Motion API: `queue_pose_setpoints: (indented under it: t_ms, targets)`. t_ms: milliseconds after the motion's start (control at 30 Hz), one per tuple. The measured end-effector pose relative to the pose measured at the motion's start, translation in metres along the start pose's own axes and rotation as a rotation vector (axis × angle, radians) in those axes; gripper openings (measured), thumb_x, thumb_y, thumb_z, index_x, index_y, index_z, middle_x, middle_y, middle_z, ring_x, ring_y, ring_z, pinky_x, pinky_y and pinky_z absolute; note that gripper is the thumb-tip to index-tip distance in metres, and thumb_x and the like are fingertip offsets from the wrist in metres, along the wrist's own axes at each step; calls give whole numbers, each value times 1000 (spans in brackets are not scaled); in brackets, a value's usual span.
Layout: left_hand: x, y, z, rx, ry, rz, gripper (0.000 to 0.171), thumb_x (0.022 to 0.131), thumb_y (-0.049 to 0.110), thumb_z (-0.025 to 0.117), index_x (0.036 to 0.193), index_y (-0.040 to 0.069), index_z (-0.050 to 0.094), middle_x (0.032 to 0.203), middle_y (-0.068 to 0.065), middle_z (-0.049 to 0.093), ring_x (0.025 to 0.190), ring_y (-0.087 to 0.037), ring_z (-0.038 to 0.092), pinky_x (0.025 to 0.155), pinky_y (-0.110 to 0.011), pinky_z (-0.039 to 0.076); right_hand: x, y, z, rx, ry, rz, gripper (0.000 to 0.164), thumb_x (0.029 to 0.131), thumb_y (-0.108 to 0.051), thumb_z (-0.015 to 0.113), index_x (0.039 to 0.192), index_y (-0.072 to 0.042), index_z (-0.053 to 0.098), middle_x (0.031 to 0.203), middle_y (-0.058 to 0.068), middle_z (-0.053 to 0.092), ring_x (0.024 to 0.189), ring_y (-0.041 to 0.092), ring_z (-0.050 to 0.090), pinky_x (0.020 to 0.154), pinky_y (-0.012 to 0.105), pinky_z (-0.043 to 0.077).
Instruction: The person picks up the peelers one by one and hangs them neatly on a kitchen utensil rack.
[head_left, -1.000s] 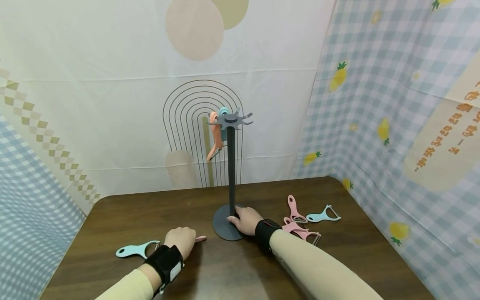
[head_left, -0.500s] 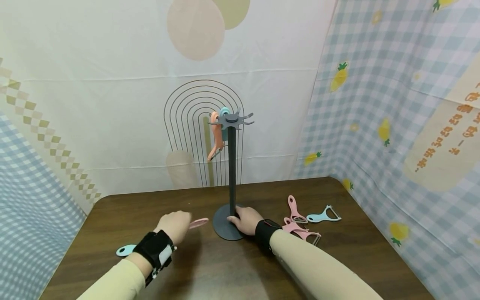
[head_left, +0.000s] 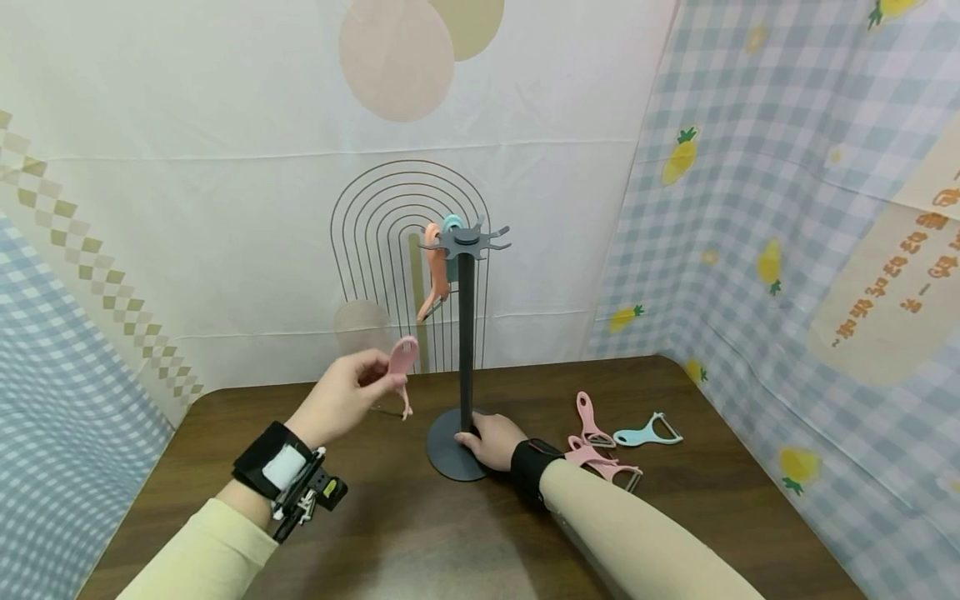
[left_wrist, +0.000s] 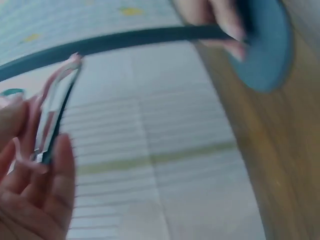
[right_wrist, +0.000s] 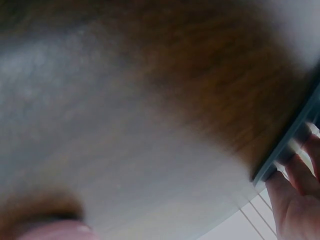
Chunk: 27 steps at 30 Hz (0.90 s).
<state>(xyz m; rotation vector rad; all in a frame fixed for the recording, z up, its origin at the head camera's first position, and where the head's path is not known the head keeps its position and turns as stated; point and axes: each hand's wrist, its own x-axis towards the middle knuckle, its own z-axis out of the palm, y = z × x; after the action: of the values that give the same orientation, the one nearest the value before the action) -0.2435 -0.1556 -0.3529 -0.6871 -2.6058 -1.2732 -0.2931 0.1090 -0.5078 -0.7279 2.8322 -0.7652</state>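
My left hand (head_left: 341,398) pinches a pink peeler (head_left: 402,357) between thumb and fingers, handle end up, in the air left of the dark grey hook stand (head_left: 466,333). In the left wrist view the peeler's blade frame (left_wrist: 47,120) shows beside the fingers. Low on the stand, my right hand (head_left: 497,442) grips the foot of the pole, thumb in front, just over the round base (head_left: 448,454). From the stand's top hooks hang an orange peeler (head_left: 437,273) and a blue one (head_left: 452,222), the latter partly behind.
Right of the stand, several pink peelers (head_left: 586,410) lie in a loose group, partly overlapping, with a light blue peeler (head_left: 637,435) beside them. They rest on the brown wooden table (head_left: 420,542). Patterned cloths (head_left: 540,208) hang behind and at both sides.
My left hand has lifted the pink peeler off the table and turned it upright near the stand. The left forearm now covers the blue peeler seen at left earlier. My right hand stays put.
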Motion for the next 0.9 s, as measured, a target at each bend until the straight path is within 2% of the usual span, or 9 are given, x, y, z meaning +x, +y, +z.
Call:
queue_pose_setpoints:
  t_ms: [67, 167, 267, 300, 400, 600, 900]
  targets:
    - [1, 19, -6, -92, 78, 15, 11, 93, 20, 67, 98, 10, 67, 83, -2, 66, 67, -14, 54, 55, -26, 43, 0, 0, 0, -2, 0, 0, 35, 98, -45, 52, 108, -13, 62, 89, 1, 67, 86, 16, 65, 77, 33, 50]
    - [7, 29, -11, -203, 179, 50, 14, 92, 18, 68, 99, 6, 66, 84, -7, 67, 68, -15, 59, 55, -24, 46, 0, -2, -2, -8, -4, 7, 34, 99, -44, 52, 107, -13, 61, 88, 0, 66, 85, 16, 64, 76, 33, 49]
    - [13, 34, -15, -281, 230, 82, 16, 92, 19, 68, 100, 5, 66, 85, -9, 67, 72, -18, 64, 58, -24, 49, -1, -2, -2, -12, -5, 9, 34, 99, -44, 52, 108, -12, 62, 89, 1, 66, 86, 16, 65, 77, 33, 50]
    - [16, 32, -15, -305, 238, 85, 18, 92, 21, 68, 100, 6, 65, 86, -9, 67, 75, -21, 66, 60, -25, 51, -1, -3, -2, -11, -5, 9, 34, 99, -44, 52, 108, -12, 62, 89, 1, 66, 86, 16, 65, 77, 34, 50]
    - [20, 40, -18, -344, 257, 95, 20, 92, 21, 67, 103, 4, 65, 88, -11, 67, 80, -25, 67, 64, -25, 52, -1, -1, -2, -8, 2, -1, 35, 99, -45, 52, 108, -12, 62, 89, 1, 66, 86, 17, 65, 77, 34, 50]
    - [28, 52, -19, -425, 282, 81, 24, 93, 18, 66, 108, 0, 66, 94, -11, 68, 84, -19, 66, 76, -29, 54, -1, 1, -1, -11, 2, -5, 33, 98, -45, 52, 106, -14, 61, 87, -1, 65, 85, 15, 64, 76, 33, 49]
    - [39, 60, -22, -437, 299, 69, 30, 93, 24, 65, 111, 1, 70, 94, -10, 68, 83, -19, 65, 78, -28, 53, -2, -3, -3, -6, -10, 8, 30, 98, -42, 54, 105, -14, 61, 89, 0, 67, 88, 16, 65, 78, 34, 50]
